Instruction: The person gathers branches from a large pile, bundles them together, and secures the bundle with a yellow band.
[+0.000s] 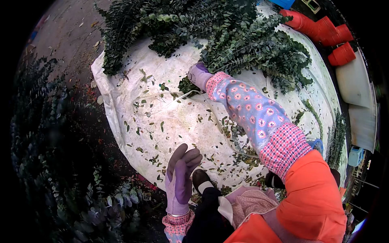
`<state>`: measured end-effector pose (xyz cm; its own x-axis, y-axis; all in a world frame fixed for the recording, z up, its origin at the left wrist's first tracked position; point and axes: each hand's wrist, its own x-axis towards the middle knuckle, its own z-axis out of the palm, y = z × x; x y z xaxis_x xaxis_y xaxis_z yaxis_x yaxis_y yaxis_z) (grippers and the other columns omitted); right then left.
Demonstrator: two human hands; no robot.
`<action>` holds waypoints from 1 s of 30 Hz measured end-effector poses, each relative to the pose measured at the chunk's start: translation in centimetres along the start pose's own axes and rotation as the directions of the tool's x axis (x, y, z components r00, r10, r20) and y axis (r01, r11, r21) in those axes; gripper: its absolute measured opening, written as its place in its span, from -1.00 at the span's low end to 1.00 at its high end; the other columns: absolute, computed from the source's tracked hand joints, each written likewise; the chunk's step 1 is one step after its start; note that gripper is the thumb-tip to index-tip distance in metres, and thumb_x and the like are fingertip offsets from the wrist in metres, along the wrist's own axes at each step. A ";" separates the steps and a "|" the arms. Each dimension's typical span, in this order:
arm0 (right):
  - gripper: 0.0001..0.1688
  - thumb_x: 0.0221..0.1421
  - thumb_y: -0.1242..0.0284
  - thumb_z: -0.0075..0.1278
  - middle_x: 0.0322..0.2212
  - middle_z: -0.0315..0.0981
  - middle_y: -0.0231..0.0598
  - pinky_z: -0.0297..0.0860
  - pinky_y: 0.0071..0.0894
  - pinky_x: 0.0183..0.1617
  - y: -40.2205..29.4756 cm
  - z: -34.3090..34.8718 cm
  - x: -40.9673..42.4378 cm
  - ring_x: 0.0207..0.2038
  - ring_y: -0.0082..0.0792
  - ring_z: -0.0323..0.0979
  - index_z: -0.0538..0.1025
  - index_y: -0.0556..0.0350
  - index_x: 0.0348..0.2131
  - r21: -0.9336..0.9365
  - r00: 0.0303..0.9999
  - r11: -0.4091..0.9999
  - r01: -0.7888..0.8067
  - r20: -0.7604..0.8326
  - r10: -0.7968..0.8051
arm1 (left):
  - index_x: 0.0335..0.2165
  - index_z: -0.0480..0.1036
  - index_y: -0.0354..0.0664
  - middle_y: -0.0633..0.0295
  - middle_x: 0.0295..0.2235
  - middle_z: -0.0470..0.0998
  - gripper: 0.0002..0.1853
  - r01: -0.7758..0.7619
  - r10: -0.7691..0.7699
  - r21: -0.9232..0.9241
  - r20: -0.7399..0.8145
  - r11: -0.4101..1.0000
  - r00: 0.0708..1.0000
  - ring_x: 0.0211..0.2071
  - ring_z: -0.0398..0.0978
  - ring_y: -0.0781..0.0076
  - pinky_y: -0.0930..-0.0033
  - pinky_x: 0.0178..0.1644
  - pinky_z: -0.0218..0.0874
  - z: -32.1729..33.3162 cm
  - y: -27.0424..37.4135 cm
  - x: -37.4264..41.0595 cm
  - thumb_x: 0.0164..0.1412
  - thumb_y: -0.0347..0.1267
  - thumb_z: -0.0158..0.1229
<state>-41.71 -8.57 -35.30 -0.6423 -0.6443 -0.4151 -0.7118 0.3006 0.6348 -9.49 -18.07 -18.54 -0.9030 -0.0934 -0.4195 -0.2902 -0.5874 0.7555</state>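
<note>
A pale purple glove covers my left hand (pixel 182 179), which is raised above the near edge of a white plastic sheet (pixel 176 121); its fingers are apart and hold nothing. My right hand (pixel 200 75), gloved too and in a flowered sleeve, reaches down at the lower edge of a pile of eucalyptus branches (pixel 243 48). Its fingers are hidden, so what it holds cannot be told. Beside it lie a small leafy clump (pixel 187 86) and a pale strip of string (pixel 182 96). Loose leaves are scattered over the sheet.
More eucalyptus branches (pixel 112 203) lie on dark ground at the left. Stacked red buckets (pixel 326 30) stand at the upper right, near a whitish panel (pixel 354 88) and a light blue container (pixel 355 155). My shoe (pixel 199 177) is at the sheet's near edge.
</note>
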 end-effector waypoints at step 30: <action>0.05 -0.38 0.02 0.27 -0.12 0.23 -0.08 0.26 -0.16 0.03 12.5 -5.8 -57.6 -0.03 -0.10 0.27 0.19 -0.18 0.11 0.881 0.394 0.372 -0.293 -0.243 0.886 | -0.03 0.32 -0.29 0.22 -0.49 0.54 -0.66 -0.580 0.107 0.497 0.693 0.645 0.713 -0.45 0.47 0.51 0.53 -0.30 0.29 25.5 0.4 -13.1 0.26 -0.35 -0.05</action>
<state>-11.95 28.25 0.35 -0.8148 -0.1586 0.5576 -0.3272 0.9198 -0.2166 -5.92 3.42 0.11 -0.8946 0.4274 0.1303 0.1787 0.0749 0.9810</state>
